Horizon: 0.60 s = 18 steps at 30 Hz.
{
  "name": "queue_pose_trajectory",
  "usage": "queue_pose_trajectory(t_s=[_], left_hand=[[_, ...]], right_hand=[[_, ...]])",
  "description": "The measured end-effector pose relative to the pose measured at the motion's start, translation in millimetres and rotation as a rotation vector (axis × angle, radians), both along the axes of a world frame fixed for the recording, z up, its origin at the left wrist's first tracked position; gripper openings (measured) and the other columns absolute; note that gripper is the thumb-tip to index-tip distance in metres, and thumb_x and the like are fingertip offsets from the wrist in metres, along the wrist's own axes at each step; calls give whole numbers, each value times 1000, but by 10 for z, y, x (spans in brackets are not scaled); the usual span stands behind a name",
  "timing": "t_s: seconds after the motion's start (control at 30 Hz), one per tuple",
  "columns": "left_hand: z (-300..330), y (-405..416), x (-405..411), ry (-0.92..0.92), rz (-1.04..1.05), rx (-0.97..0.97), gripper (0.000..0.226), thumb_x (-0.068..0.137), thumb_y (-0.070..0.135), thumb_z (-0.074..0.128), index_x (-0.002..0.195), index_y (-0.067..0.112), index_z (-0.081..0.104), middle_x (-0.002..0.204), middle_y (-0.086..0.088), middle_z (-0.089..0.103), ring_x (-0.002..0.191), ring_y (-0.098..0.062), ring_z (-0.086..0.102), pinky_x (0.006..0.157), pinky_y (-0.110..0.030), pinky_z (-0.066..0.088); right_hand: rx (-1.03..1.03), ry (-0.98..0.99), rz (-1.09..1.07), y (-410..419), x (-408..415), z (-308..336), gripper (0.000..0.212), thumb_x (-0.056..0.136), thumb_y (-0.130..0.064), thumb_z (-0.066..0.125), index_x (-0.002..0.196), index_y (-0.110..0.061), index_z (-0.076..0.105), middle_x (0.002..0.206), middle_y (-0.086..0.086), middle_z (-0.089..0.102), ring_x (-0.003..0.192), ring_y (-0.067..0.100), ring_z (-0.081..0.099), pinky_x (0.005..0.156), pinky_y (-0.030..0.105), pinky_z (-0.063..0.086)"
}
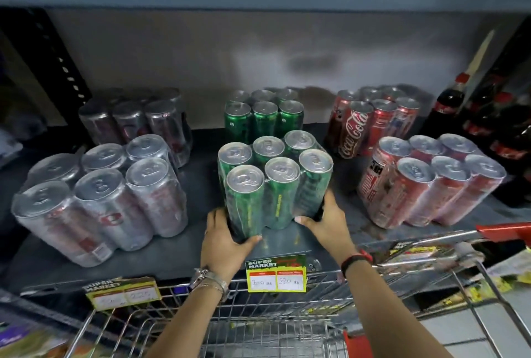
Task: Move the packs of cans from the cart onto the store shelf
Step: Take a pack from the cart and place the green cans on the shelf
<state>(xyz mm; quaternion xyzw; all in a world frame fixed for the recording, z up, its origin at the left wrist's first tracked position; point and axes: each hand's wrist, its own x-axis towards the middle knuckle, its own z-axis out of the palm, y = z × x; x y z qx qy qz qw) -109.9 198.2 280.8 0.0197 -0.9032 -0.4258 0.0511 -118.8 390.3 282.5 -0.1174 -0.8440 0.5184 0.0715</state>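
A shrink-wrapped pack of green cans (273, 182) stands on the dark store shelf (178, 260), near its front edge in the middle. My left hand (225, 242) grips its lower left corner and my right hand (324, 221) grips its lower right side. Behind it stands a second green pack (263, 117). Two silver packs (97, 199) (135, 119) occupy the left of the shelf. Two red cola packs (431, 182) (373, 122) occupy the right. The wire cart (218, 326) is below the shelf edge; no packs show inside it.
Dark cola bottles (488, 124) stand at the shelf's far right. Price tags (275, 273) (123, 293) hang on the front lip. The cart's red handle (505, 229) juts in at right. A black slotted upright (51, 61) bounds the left. An upper shelf overhangs.
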Motion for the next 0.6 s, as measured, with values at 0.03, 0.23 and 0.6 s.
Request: queue_pose_trajectory(t_s=[0.03, 0.23, 0.6], left_hand=[[-7, -8, 5, 8, 2, 8, 70, 56, 26, 82, 112, 5, 46, 117, -13, 49, 110, -30, 52, 87, -39, 46], [-27, -90, 59, 50, -58, 71, 64, 58, 17, 81, 113, 5, 48, 117, -12, 50, 111, -24, 49, 84, -23, 36], [-50, -89, 48, 46, -66, 16, 65, 59, 27, 81, 112, 7, 50, 118, -9, 49, 111, -25, 49, 87, -29, 41]], right_hand=[[6, -2, -15, 6, 32, -18, 69, 62, -10, 79, 120, -14, 42, 117, 13, 62, 112, 30, 55, 96, 46, 46], [51, -38, -10, 67, 283, -66, 74, 59, -24, 83, 118, -21, 38, 120, 11, 58, 116, 29, 50, 96, 49, 45], [161, -34, -11, 30, 276, -67, 66, 62, -23, 80, 116, -9, 43, 116, 15, 60, 113, 33, 49, 81, 36, 40]])
